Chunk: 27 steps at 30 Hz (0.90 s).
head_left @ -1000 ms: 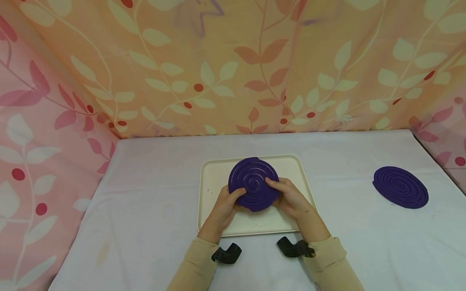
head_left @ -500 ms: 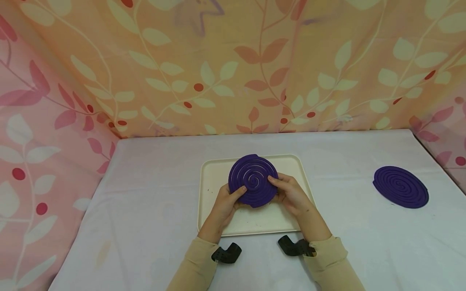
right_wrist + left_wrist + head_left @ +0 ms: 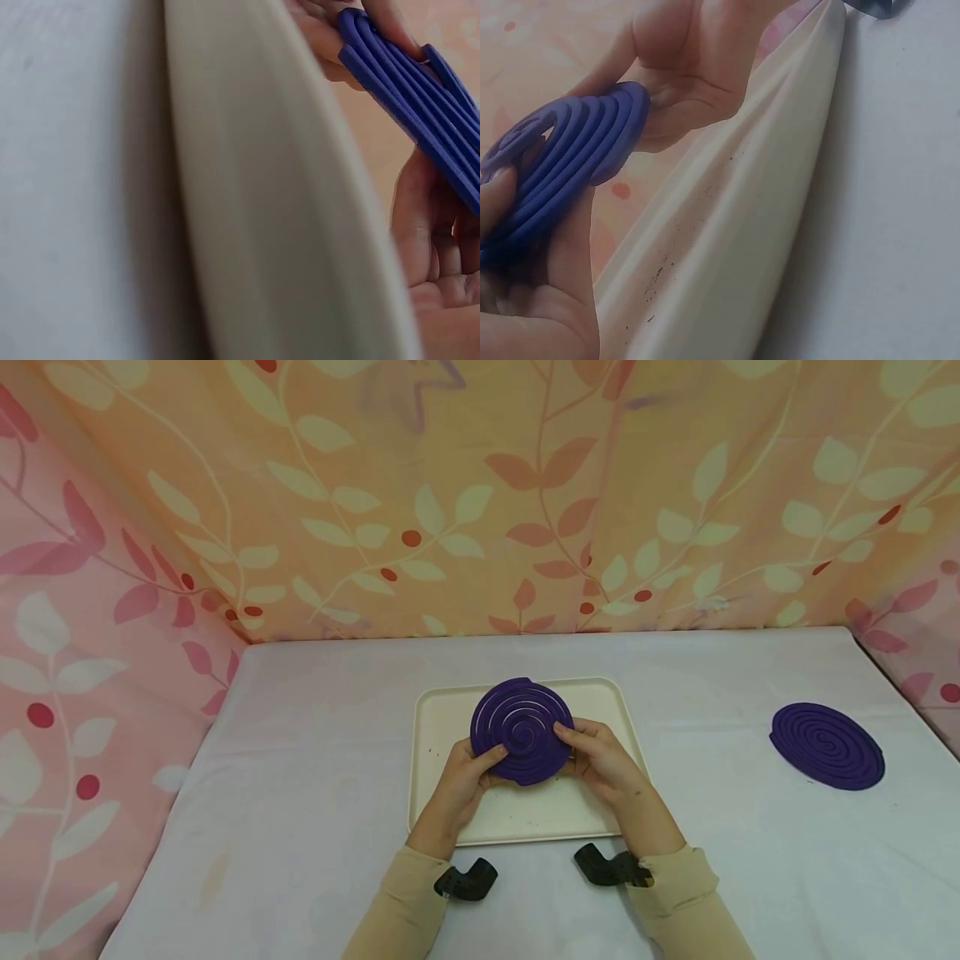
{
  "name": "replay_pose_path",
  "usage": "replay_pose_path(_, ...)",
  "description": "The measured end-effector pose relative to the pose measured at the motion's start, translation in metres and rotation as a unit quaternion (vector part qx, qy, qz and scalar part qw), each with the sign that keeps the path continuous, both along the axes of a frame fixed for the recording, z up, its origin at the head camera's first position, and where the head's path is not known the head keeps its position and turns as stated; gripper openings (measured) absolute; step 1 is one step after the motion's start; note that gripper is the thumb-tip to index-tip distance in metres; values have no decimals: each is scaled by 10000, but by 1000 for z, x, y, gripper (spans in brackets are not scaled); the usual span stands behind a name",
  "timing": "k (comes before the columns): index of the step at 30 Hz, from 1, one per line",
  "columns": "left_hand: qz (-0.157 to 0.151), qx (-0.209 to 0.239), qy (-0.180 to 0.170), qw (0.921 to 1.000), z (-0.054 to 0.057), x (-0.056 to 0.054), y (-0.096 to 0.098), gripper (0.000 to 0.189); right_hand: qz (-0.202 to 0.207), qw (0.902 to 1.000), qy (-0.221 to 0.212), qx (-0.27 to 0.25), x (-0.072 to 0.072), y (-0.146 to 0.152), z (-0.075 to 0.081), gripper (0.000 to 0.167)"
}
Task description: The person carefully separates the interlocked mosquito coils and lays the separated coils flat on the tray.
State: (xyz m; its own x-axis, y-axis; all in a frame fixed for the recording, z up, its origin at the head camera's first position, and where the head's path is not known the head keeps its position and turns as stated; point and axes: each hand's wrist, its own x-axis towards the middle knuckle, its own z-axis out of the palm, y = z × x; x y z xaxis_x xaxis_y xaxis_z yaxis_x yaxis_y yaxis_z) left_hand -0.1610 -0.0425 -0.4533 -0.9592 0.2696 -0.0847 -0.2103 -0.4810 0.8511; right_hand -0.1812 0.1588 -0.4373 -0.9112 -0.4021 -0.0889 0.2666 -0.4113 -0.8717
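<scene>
Disc (image 3: 522,737), purple, spiral: was pinched between fingers and thumbs of left hand (image 3: 461,781) and right hand (image 3: 606,760). Was held over cream tray (image 3: 532,821), below fingers. Noted well right of fingers, flat on white worktop (image 3: 300,777): second purple disc (image 3: 827,746).

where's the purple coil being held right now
In the head view, the held coil is near the middle, gripped by the left hand and right hand, above the tray.
</scene>
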Motion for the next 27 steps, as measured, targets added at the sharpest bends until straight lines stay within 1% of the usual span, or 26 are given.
replay_pose_path(2,-25,-35,-4,10000,0,0,0,27,-86,9999,16,87,0,0,1,29)
replay_pose_path(5,-42,-95,44,9999,0,0,-1,30,-176,9994,154,236,0,-1,2,30)
replay_pose_path(8,-62,-113,109,9999,-1,0,-1,30,-269,9984,303,384,0,-2,3,29)
replay_pose_path(10,-121,-93,124,9998,-1,1,-1,28,-312,9981,328,426,0,-1,2,28)
replay_pose_path(13,-229,-67,123,9996,0,1,-1,27,-335,9983,264,397,-1,0,2,28)
replay_pose_path(17,-334,-138,121,9993,0,1,0,31,-281,9992,68,271,-1,1,1,24)
replay_pose_path(24,-440,-297,121,9985,-1,1,1,39,-203,9995,-241,-72,1,2,3,17)
replay_pose_path(27,-514,-326,149,9980,-2,1,1,42,-108,9990,-343,-259,1,3,4,14)
